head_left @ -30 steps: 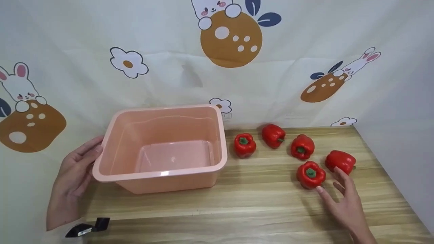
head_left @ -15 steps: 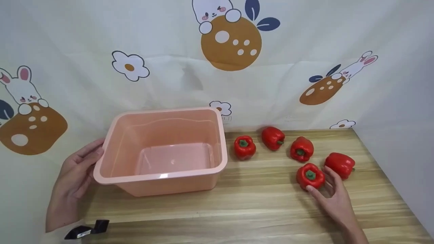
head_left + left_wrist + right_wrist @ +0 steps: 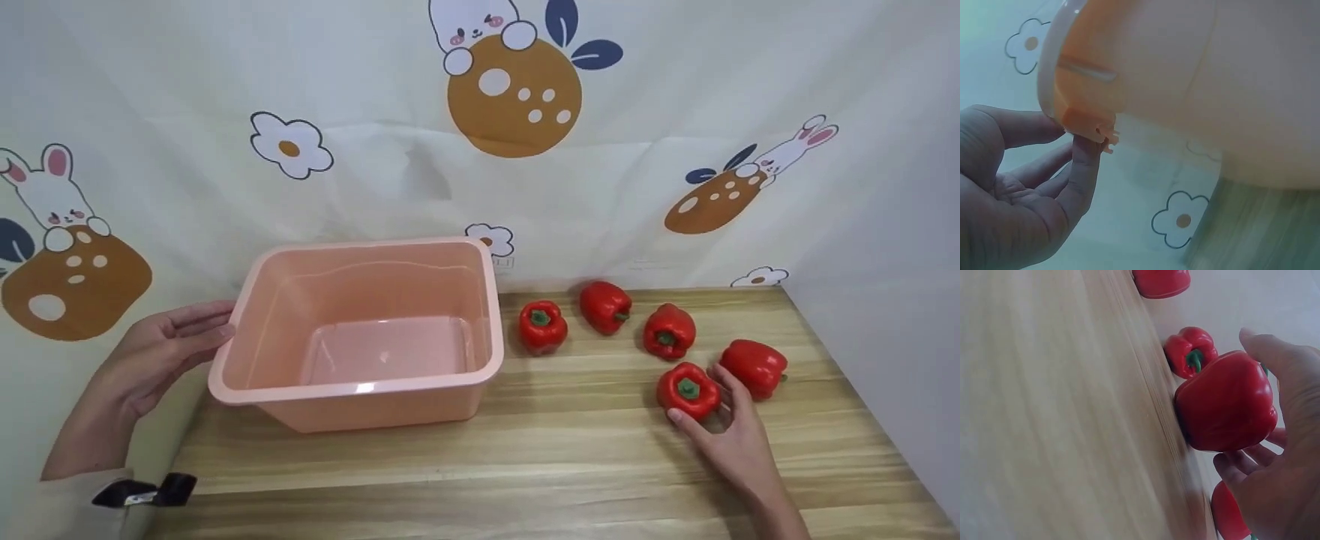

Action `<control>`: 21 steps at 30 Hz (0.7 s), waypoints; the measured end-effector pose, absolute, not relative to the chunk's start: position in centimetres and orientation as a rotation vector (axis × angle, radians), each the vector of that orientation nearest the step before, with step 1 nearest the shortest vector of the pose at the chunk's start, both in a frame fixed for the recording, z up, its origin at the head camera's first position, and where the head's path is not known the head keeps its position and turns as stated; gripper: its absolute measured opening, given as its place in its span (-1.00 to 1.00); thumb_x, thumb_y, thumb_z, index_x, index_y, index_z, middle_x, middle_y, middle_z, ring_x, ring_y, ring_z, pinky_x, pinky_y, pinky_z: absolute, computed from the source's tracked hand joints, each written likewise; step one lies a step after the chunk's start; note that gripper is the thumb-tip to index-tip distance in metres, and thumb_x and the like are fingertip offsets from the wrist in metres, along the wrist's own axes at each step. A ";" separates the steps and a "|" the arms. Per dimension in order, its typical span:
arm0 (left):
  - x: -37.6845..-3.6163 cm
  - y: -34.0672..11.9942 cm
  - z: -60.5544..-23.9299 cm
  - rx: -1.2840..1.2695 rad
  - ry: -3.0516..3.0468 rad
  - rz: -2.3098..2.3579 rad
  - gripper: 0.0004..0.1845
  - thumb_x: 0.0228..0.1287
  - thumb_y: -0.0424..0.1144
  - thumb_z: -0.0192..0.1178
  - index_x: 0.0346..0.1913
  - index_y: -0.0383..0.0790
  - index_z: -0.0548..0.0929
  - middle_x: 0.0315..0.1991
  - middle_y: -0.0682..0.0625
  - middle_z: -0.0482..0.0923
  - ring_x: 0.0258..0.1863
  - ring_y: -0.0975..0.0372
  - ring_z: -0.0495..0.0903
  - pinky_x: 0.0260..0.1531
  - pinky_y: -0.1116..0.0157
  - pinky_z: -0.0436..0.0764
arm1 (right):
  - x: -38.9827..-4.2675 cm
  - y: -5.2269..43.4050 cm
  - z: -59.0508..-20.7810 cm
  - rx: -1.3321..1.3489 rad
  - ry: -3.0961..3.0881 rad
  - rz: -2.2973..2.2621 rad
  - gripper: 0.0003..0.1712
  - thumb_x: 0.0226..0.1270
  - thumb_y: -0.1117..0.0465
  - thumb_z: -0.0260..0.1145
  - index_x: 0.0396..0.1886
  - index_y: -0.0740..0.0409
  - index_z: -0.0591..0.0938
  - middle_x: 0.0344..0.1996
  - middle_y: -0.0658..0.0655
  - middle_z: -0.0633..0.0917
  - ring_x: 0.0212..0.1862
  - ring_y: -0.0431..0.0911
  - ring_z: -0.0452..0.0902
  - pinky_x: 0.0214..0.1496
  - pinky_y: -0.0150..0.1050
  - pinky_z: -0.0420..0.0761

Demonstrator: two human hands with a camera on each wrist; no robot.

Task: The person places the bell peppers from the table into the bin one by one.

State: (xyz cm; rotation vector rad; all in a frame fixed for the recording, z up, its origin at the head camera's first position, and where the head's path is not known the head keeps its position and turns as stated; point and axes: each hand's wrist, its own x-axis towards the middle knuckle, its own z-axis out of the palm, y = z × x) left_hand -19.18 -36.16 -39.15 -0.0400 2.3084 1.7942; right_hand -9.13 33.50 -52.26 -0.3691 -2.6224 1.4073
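Under my right hand (image 3: 731, 435) sits a red pepper (image 3: 688, 390), resting on the bench (image 3: 570, 457); my thumb and fingers curl around its near and right sides, and the wrist view shows them cupping it (image 3: 1224, 402) while it stands on the wood. Just beyond the fingertips, to the right, lies a second pepper (image 3: 754, 366), close to the first but apart from it. Three more peppers sit further from that hand, toward my left: one (image 3: 667, 330), another (image 3: 604, 305) behind it, and a third (image 3: 541, 326) just beside the tub.

At my left hand (image 3: 161, 349) stands the pink tub (image 3: 259, 300), upright on the bench. The hand is held loose, fingers fairly straight, tips at the tub's left rim; the wrist view shows a fingertip (image 3: 1086, 147) touching a small tab under the rim (image 3: 1050, 84). It grips nothing. A printed cloth (image 3: 375, 150) hangs beyond both hands.
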 end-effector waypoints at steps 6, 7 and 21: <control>-20.0 -35.9 -37.7 -0.034 2.377 1.567 -0.23 0.51 -0.12 0.32 0.57 -0.46 0.29 -0.10 0.46 0.73 -0.06 0.52 0.75 -0.02 0.46 0.78 | -9.2 33.4 -52.1 -0.381 -2.618 1.395 0.24 0.24 0.03 0.64 0.71 0.17 0.07 0.60 0.32 0.28 0.56 0.21 0.24 0.17 -0.90 0.21; -20.0 -35.9 -37.6 -0.028 2.375 1.558 -0.23 0.51 -0.12 0.32 0.57 -0.48 0.28 -0.10 0.46 0.72 -0.06 0.51 0.75 -0.02 0.44 0.79 | -9.3 33.3 -52.0 -0.384 -2.619 1.389 0.24 0.24 0.02 0.64 0.71 0.18 0.07 0.60 0.32 0.28 0.56 0.21 0.24 0.17 -0.90 0.21; -20.5 -35.8 -36.9 -0.013 2.438 1.441 -0.21 0.51 -0.02 0.32 0.53 -0.52 0.33 -0.12 0.45 0.68 -0.09 0.52 0.74 -0.03 0.29 0.84 | -9.7 33.2 -52.6 -0.415 -2.658 1.417 0.26 0.23 -0.01 0.65 0.72 0.13 0.07 0.65 0.29 0.20 0.65 0.21 0.12 0.18 -0.91 0.13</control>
